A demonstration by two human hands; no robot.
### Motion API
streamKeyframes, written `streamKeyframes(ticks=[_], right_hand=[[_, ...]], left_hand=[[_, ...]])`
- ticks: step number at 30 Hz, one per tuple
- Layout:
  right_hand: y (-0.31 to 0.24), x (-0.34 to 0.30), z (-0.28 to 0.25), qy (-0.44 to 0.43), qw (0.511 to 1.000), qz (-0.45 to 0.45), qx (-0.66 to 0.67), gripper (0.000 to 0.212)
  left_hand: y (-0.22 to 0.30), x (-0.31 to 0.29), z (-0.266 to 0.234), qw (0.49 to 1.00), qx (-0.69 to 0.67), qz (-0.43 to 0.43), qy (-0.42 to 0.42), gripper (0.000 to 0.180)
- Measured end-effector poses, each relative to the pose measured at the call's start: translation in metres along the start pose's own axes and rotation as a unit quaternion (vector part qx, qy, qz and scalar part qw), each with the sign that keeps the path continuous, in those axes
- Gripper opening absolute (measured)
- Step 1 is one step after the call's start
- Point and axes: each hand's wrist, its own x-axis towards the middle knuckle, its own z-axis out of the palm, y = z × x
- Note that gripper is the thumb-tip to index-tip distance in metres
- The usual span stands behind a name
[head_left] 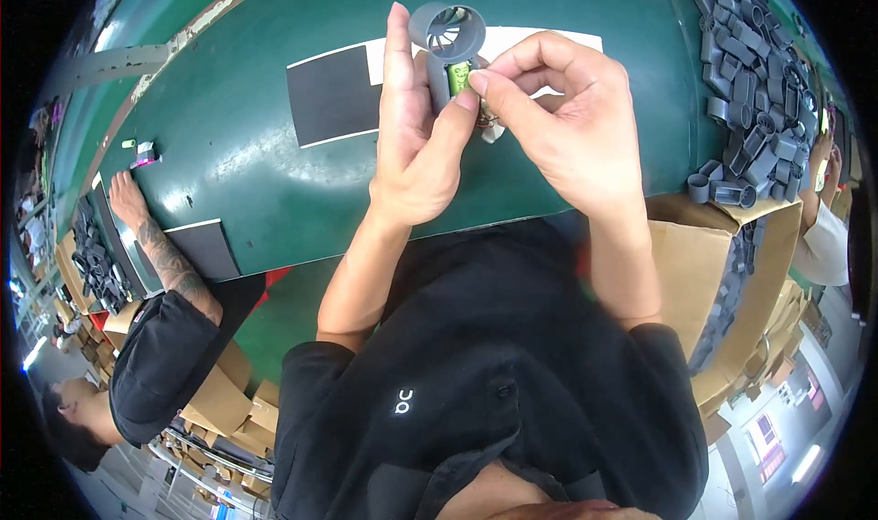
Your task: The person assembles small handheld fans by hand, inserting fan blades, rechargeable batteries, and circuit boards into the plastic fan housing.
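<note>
My left hand (419, 145) is closed round a dark grey plastic fan housing (448, 32), whose round, finned end points away from me. Set in the body of the housing is a green battery cell (459, 78). Thumb and fingers of my right hand (572, 108) pinch at the housing's right side, beside the cell; the small pale and metallic bits under those fingertips (492, 128) are too small to tell apart. Beneath both hands lies a mat with a black part (334, 96) and a white part.
A large heap of grey plastic housings (754, 81) covers the table's right end, above an open cardboard box (681, 264). On the left, a co-worker's tattooed arm (165, 246) rests near another black mat (203, 248) and a second heap of grey parts (96, 259). The green table (265, 172) stretches between.
</note>
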Motion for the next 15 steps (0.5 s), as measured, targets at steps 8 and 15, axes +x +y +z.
streamKeyframes(ticks=[8, 15], right_hand=[[-0.005, -0.004, 0.0, -0.007, 0.999, -0.014, -0.028, 0.012], [-0.004, -0.01, -0.001, -0.015, 0.997, -0.04, -0.057, 0.017]], left_hand=[[-0.001, -0.003, 0.005, 0.987, 0.149, 0.063, -0.003, 0.075], [-0.006, -0.001, -0.001, 0.984, 0.171, 0.053, -0.002, 0.077]])
